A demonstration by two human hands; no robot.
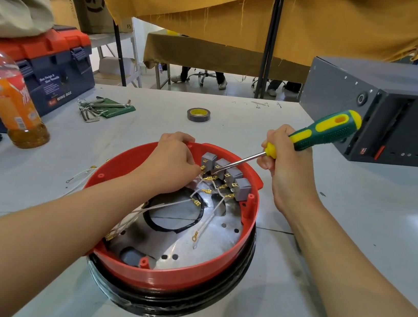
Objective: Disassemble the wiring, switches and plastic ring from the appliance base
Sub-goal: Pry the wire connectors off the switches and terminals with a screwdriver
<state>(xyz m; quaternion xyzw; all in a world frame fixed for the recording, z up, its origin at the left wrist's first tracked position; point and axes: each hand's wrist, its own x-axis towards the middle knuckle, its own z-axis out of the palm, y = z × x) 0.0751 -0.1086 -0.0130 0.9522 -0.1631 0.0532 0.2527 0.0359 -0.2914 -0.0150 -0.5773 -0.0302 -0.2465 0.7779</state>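
The round appliance base (172, 274), with its red plastic ring (214, 264) seated over a black lower rim, sits upside down on the grey table (357, 206) directly in front of the person. Along the far inner wall of the ring stands a row of four grey switches (230, 173), their brass spade terminals facing inward, and white wires (211, 212) trail from them across the shiny metal plate (206, 244) inside the base; one wire ends in a loose ring terminal lying on the plate. The left hand (175, 161) reaches into the base with fingers curled, pinching a brass connector beside the leftmost switch. The right hand (286, 164) grips the green and yellow handle of a screwdriver (310, 137), fingers wrapped round it, and the steel shaft slants down so the tip meets the terminals of the second switch. A loose white wire lies on the table just left of the base. Farther off sit a roll of tape (198, 114), a bunch of hex keys (99, 108), an orange drink bottle (7, 95), a red and blue toolbox (54, 66) and a dark grey machine case (386, 113).
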